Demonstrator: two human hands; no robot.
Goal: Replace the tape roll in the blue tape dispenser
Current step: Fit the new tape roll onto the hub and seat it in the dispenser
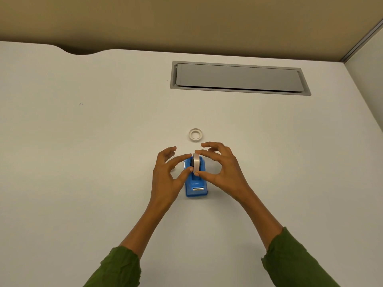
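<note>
Both hands [194,168] pinching tape roll [196,164], seated in blue dispenser [196,183]

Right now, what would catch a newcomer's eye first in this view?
The blue tape dispenser at the desk's centre, with a tape roll standing upright in it, pinched between the left hand and right hand. Just beyond lies a second tape roll, flat on the white desk; farther back, a grey cable hatch.

I see the blue tape dispenser [196,188] standing upright, cutter end toward me, a whitish tape roll [196,163] on edge in its cradle. A second roll [195,134] lies flat just beyond.
</note>
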